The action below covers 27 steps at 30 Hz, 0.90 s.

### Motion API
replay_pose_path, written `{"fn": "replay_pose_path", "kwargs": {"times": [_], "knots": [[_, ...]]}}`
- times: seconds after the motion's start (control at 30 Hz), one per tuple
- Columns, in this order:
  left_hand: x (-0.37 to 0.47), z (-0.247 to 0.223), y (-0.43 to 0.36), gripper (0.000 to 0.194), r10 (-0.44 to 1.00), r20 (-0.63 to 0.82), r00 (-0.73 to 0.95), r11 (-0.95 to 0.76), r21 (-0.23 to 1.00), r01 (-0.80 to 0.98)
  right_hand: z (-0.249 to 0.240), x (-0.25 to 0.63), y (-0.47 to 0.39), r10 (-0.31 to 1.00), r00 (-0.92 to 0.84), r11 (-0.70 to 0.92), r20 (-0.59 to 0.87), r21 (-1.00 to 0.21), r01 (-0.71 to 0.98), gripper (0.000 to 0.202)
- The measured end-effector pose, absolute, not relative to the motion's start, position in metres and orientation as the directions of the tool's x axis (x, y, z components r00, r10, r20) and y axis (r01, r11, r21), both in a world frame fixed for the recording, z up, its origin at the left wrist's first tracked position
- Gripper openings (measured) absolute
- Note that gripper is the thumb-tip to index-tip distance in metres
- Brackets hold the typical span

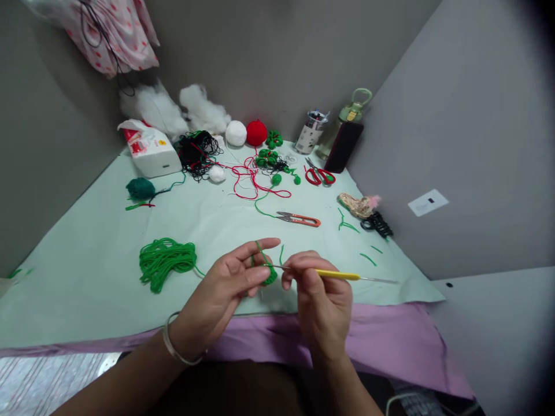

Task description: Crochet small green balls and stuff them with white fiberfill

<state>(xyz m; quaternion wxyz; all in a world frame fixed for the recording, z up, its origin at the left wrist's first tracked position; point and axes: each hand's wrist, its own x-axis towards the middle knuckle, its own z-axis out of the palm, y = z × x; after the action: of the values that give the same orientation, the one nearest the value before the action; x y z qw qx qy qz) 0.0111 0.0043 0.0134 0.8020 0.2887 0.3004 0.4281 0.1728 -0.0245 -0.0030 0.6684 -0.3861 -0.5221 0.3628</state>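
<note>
Hook (338,274), yellow-handled, gripped in right hand (323,294), fingers curled closed, tip at small green crochet piece (271,276). Left hand (225,280) pinches that piece, index finger extended, yarn strand (261,252) over it; green yarn bundle (167,260) lies left on cloth (99,277).

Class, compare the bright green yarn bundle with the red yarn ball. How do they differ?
Shape: the green yarn bundle lies in loose loops, while the red yarn ball is wound round.
Colour: the bundle is bright green; the ball is red.
Place: the bundle lies near the left hand, while the ball sits farther back, beside a white ball.
Both rest on the pale green cloth.
</note>
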Motion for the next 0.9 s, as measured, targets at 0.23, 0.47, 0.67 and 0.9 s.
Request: {"fn": "replay_pose_path", "kwargs": {"times": [0.23, 0.47, 0.67, 0.9], "knots": [[0.007, 0.006, -0.001, 0.036, 0.888, -0.169, 0.428, 0.345, 0.861, -0.374, -0.005, 0.172, -0.021, 0.943, 0.166, 0.320, 0.290, -0.926, -0.200, 0.015], [0.005, 0.008, 0.001, 0.039, 0.904, -0.170, 0.393, 0.318, 0.881, -0.350, 0.000, 0.175, -0.018, 0.960, 0.122, 0.277, 0.252, -0.910, -0.308, 0.018], [0.003, 0.008, 0.001, 0.039, 0.937, -0.130, 0.323, 0.207, 0.954, -0.216, 0.001, 0.181, -0.026, 0.932, 0.073, 0.360, 0.355, -0.929, -0.084, 0.020], [0.011, 0.008, -0.008, 0.035, 0.991, 0.056, 0.125, -0.050, 0.998, -0.049, 0.003, 0.181, -0.033, 0.741, -0.167, 0.641, 0.650, -0.611, 0.464, 0.030]]}}
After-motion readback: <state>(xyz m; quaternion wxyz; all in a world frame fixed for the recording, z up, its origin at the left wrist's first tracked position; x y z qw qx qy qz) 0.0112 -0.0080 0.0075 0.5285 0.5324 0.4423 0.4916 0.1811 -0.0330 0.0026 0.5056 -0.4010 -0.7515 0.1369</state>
